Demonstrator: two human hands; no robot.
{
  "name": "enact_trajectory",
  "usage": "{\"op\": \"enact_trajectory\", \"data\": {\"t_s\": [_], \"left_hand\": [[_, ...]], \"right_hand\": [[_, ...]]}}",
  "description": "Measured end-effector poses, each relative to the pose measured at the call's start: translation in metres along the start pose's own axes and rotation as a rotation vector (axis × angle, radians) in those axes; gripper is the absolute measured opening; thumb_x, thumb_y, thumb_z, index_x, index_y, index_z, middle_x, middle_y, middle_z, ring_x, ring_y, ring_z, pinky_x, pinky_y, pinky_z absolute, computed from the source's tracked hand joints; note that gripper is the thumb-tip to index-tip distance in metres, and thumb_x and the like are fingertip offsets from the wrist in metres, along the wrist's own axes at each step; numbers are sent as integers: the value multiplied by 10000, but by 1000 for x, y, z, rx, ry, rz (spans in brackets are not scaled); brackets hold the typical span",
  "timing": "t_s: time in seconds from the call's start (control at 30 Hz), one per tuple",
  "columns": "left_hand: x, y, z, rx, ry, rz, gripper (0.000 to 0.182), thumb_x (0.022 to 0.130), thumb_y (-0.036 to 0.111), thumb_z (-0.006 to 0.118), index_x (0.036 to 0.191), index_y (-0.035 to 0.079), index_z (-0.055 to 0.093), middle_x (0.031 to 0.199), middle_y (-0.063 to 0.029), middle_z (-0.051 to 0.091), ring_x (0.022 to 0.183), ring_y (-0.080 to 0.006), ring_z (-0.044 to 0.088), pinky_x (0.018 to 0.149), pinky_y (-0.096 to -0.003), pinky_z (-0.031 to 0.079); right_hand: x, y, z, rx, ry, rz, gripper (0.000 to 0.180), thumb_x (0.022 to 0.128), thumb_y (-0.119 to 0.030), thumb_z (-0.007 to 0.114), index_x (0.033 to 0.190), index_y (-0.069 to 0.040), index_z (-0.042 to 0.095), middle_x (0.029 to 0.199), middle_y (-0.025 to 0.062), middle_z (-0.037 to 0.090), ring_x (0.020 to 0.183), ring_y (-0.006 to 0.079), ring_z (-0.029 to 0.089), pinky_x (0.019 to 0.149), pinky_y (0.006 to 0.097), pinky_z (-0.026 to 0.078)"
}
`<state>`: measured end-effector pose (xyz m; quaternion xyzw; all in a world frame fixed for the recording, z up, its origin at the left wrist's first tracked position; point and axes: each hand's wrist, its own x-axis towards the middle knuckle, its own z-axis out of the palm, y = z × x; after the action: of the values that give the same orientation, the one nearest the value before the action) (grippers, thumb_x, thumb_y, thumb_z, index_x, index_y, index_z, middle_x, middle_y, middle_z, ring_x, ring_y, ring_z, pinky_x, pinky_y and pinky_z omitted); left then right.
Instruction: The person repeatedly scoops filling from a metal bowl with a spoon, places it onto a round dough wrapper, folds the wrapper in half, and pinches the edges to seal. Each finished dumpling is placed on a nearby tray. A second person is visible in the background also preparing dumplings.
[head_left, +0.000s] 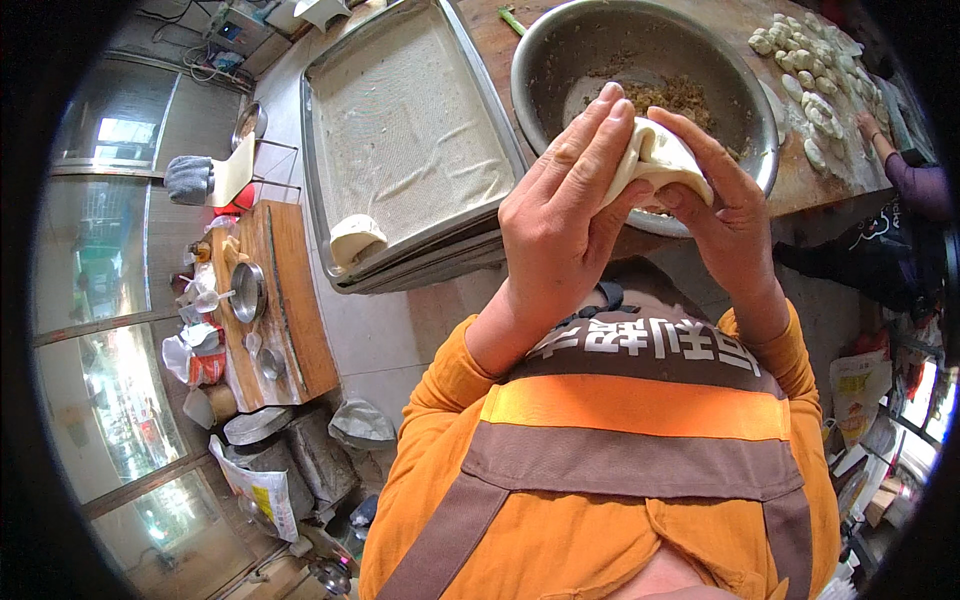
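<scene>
Between both hands is a folded piece of white dough (664, 161), held above the near rim of a large metal bowl (555, 67). My left hand (570, 187) grips its left side, with the fingers stretched along the outside. On its right side my right hand (716, 176) pinches the dough, the thumb near the lower edge. Brown crumbly filling (675, 101) lies in the bowl, partly hidden by my fingers. One shaped dough piece (357, 238) sits in the near left corner of a cloth-lined metal tray (420, 112).
Several small dough lumps (806, 64) lie on the floured wooden table (810, 172) at right, where another person's hand (868, 126) rests. More trays are stacked under the lined one. At left stands a wooden side table (300, 315) with a metal pan (248, 292).
</scene>
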<state>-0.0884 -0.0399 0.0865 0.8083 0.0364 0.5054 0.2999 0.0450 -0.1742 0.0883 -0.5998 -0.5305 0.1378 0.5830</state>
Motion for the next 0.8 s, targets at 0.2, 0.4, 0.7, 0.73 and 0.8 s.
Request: {"op": "enact_trajectory", "data": {"t_s": [0.2,0.4,0.7,0.73,0.8], "left_hand": [[-3,-4,-5,65,-14,64,474,873,178,775,1301,8,663,1319,-197,666,1213,-368,655,1015,-443,521],[4,7,-11,16,-116,-57,607,890,264,764,1373,-54,579,1378,-245,609,1236,-394,628,1066,-482,458],[9,7,-23,113,-173,18,409,924,150,689,1323,64,665,1400,-152,628,1341,-353,567,1180,-496,317],[10,6,-24,106,-186,34,411,926,151,688,1328,69,664,1410,-149,621,1355,-352,555,1185,-500,305],[12,2,-30,140,-285,4,490,923,161,700,1394,63,606,1489,-181,538,1413,-348,489,1184,-505,326]], "right_hand": [[-1,-1,3,-65,17,-44,567,916,-157,748,1445,-75,561,1282,131,681,1097,201,686,900,325,577],[9,-10,-5,-152,-19,-82,536,887,-123,757,1398,-85,601,1265,135,687,1101,256,695,921,354,566],[16,-18,-1,-105,-110,-41,533,858,-66,771,1355,5,593,1244,150,672,1126,245,659,968,345,512],[16,-17,-1,-105,-114,-46,534,863,-57,764,1363,6,589,1245,146,672,1127,233,656,968,340,511],[17,-16,-2,-35,-113,64,533,889,-63,744,1388,8,572,1257,134,670,1142,209,640,971,336,511]]}}
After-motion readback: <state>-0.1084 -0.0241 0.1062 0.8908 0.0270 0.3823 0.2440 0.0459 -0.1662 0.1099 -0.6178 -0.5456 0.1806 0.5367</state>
